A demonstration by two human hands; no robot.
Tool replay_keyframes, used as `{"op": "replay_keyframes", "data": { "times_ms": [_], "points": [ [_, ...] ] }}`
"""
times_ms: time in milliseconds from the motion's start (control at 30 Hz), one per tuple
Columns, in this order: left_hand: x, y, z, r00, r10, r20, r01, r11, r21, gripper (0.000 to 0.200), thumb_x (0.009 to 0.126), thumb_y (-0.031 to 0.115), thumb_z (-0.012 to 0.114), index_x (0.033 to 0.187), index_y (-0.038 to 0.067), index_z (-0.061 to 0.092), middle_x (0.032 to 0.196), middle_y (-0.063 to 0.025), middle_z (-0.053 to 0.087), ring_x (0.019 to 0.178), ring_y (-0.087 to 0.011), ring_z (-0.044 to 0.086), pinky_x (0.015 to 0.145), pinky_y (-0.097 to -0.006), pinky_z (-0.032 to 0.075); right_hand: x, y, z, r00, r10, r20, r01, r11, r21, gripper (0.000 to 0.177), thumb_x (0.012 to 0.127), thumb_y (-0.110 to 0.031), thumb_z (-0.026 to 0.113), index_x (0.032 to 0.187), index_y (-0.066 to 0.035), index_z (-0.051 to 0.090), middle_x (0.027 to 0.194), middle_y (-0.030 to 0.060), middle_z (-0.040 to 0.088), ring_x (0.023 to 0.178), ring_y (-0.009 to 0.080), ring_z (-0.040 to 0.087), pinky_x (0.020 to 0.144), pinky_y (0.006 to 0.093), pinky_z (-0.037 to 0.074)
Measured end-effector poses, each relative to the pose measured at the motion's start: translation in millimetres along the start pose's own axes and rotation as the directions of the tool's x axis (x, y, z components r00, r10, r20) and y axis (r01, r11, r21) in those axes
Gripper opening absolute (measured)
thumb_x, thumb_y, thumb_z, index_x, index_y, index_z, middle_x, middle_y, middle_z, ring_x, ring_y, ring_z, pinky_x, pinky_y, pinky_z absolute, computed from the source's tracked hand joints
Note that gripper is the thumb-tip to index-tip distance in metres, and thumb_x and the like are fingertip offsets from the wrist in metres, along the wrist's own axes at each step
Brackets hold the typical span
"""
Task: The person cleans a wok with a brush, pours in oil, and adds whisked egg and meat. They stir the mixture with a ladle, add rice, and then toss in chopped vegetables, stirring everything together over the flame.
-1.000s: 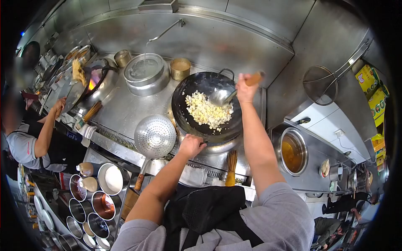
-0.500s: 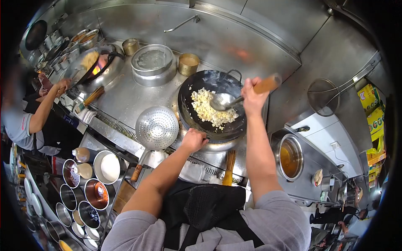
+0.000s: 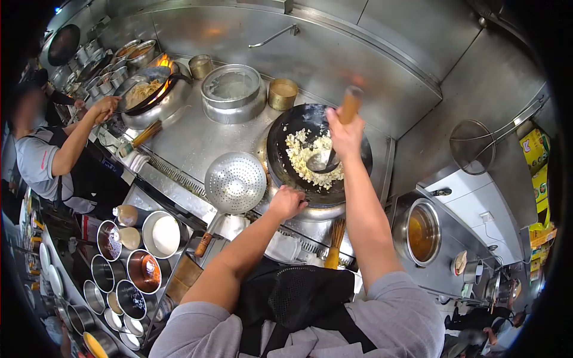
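A black wok (image 3: pixel 279 134) sits on the stove ring in front of me, with chopped, pale yellow and white food (image 3: pixel 298 156) in it, perhaps egg and rice. My right hand (image 3: pixel 346 136) is closed round the wooden handle of a ladle (image 3: pixel 322 161). The ladle's metal bowl rests among the food, its handle rising steeply. At the wok's near rim, my left hand (image 3: pixel 287 203) is closed on the near handle, mostly hidden by the fingers. Left of that hand lies a perforated strainer (image 3: pixel 235 182) with a wooden grip.
On the left, a co-worker (image 3: pixel 45 158) holds another wok (image 3: pixel 132 107) over flames. A lidded pot (image 3: pixel 233 95) and brass-coloured tin (image 3: pixel 283 94) stand behind. A bamboo brush (image 3: pixel 335 243) lies near my apron. Steel seasoning bowls (image 3: pixel 161 234) fill the lower left; a pot of amber liquid (image 3: pixel 423 232) stands right.
The ladle has swung to a steeper angle, its bowl pushed down into the food. The co-worker's tossed noodles are back down in their wok. My view has shifted slightly left.
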State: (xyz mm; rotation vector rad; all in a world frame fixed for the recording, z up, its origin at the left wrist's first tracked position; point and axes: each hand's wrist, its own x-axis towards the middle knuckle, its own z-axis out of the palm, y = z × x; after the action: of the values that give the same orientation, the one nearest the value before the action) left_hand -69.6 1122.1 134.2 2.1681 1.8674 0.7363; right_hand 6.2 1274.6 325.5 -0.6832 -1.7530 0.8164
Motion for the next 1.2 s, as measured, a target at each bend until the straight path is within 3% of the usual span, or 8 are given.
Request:
{"op": "replay_keyframes", "data": {
  "times_ms": [167, 633, 833, 967, 1033, 1067, 1133, 1200],
  "points": [
    [2, 2, 1, 0.999, -0.031, 0.037, 0.031, 0.999, 0.011, 0.024, 0.082, 0.034, 0.063, 0.082, 0.010, 0.064, 0.083, -0.0101, 0.066, 0.087, -0.0273, 0.062, 0.087, -0.0403, 0.041, -52, 20, -4, 0.993, 0.118, 0.007, -0.102, 0.821, 0.561, 0.032, 0.090, -0.014, 0.063, 0.065, -0.009, 0.042, 0.057, -0.0036, 0.044, 0.050, 0.0053, 0.039, 0.046, 0.0234, 0.031],
    [-56, 103, -153, 0.965, 0.084, 0.249, -0.065, 0.995, -0.082, 0.036, 0.083, 0.044, 0.060, 0.075, 0.010, 0.069, 0.073, -0.0136, 0.067, 0.075, -0.0315, 0.067, 0.070, -0.0441, 0.052, 32, -166, -145, 0.996, 0.046, -0.077, 0.008, 0.810, 0.586, 0.020, 0.092, -0.019, 0.060, 0.077, -0.011, 0.048, 0.053, -0.0033, 0.040, 0.041, 0.0070, 0.035, 0.040, 0.0275, 0.032],
    [-25, 57, -83, 0.976, -0.003, 0.217, 0.018, 0.998, -0.068, 0.036, 0.084, 0.044, 0.059, 0.075, 0.011, 0.070, 0.075, -0.0165, 0.067, 0.076, -0.0322, 0.067, 0.068, -0.0446, 0.051, 12, -41, -25, 0.863, 0.399, -0.310, -0.281, 0.889, 0.362, 0.021, 0.088, -0.012, 0.064, 0.082, -0.011, 0.045, 0.054, -0.0030, 0.039, 0.042, 0.0088, 0.040, 0.038, 0.0263, 0.033],
    [-80, 35, -42, 0.944, 0.009, 0.329, -0.023, 0.999, 0.040, 0.034, 0.087, 0.042, 0.056, 0.083, 0.012, 0.071, 0.083, -0.0141, 0.069, 0.081, -0.0349, 0.066, 0.074, -0.0471, 0.051, 21, -48, -36, 0.891, 0.249, -0.380, -0.048, 0.883, 0.467, 0.022, 0.086, -0.010, 0.066, 0.083, -0.012, 0.045, 0.054, -0.0036, 0.039, 0.039, 0.0079, 0.035, 0.034, 0.0249, 0.028],
    [-119, 28, -35, 0.942, 0.150, 0.300, -0.147, 0.989, -0.033, 0.035, 0.085, 0.044, 0.057, 0.087, 0.012, 0.071, 0.084, -0.0150, 0.069, 0.081, -0.0342, 0.066, 0.075, -0.0461, 0.052, 38, -94, -72, 0.919, 0.184, -0.350, -0.023, 0.908, 0.419, 0.025, 0.087, -0.013, 0.066, 0.077, -0.011, 0.044, 0.053, -0.0031, 0.040, 0.039, 0.0068, 0.037, 0.036, 0.0242, 0.033],
    [-111, 47, -69, 0.854, 0.427, -0.298, -0.443, 0.896, 0.016, 0.035, 0.084, 0.045, 0.059, 0.083, 0.012, 0.071, 0.075, -0.0137, 0.067, 0.075, -0.0327, 0.067, 0.070, -0.0451, 0.053, 42, -118, -82, 0.913, 0.178, -0.368, -0.025, 0.922, 0.386, 0.025, 0.088, -0.014, 0.066, 0.076, -0.011, 0.044, 0.053, -0.0035, 0.040, 0.040, 0.0067, 0.036, 0.035, 0.0249, 0.032],
    [-80, 68, -110, 0.953, 0.117, 0.280, -0.133, 0.990, 0.039, 0.036, 0.083, 0.046, 0.059, 0.074, 0.013, 0.071, 0.067, -0.0126, 0.065, 0.068, -0.0329, 0.066, 0.063, -0.0450, 0.052, 39, -127, -91, 0.939, 0.188, -0.288, -0.062, 0.916, 0.396, 0.023, 0.089, -0.019, 0.064, 0.076, -0.013, 0.047, 0.052, -0.0056, 0.035, 0.041, 0.0078, 0.034, 0.039, 0.0266, 0.034],
    [-31, 68, -114, 0.990, 0.059, 0.131, -0.058, 0.998, -0.011, 0.039, 0.083, 0.043, 0.059, 0.063, 0.011, 0.066, 0.061, -0.0130, 0.063, 0.062, -0.0332, 0.064, 0.059, -0.0440, 0.052, 33, -115, -70, 0.913, 0.245, -0.327, -0.134, 0.935, 0.327, 0.022, 0.088, -0.017, 0.065, 0.077, -0.012, 0.047, 0.052, -0.0046, 0.037, 0.040, 0.0086, 0.036, 0.038, 0.0266, 0.034]
  ]
}}
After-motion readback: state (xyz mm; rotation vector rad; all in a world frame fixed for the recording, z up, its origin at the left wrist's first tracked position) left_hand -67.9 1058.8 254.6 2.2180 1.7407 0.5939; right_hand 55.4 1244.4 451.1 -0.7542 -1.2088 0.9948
